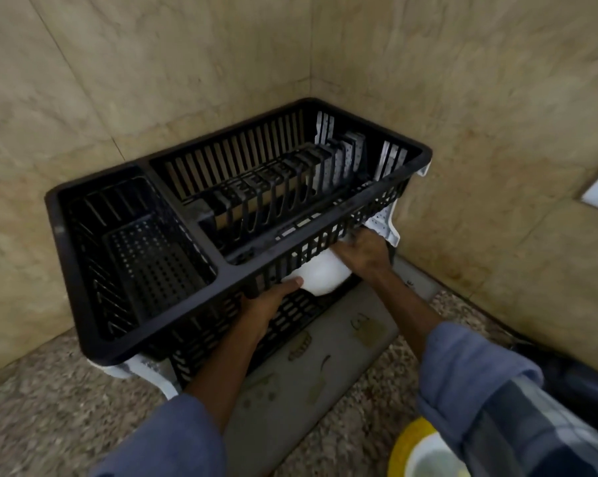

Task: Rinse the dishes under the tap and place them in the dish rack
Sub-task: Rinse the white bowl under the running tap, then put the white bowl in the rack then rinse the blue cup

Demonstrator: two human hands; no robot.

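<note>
A black two-tier dish rack (94, 304) stands in the corner of a speckled counter. A white bowl (320, 275) sits upside down in the lower tier, under the upper basket's front wall. My left hand (266, 304) touches the bowl's left side with its fingers bent round the rim. On the bowl's right side lies my right hand (363, 254), its fingers reaching under the upper basket. Both hands hold the bowl between them. The upper basket has plate slots and a cutlery compartment, both without dishes.
A grey drip tray (325, 359) with printed figures lies under the rack's front. At the bottom right a yellow-rimmed bowl (418, 452) shows beside my right sleeve. Tiled walls close in behind and to the right of the rack.
</note>
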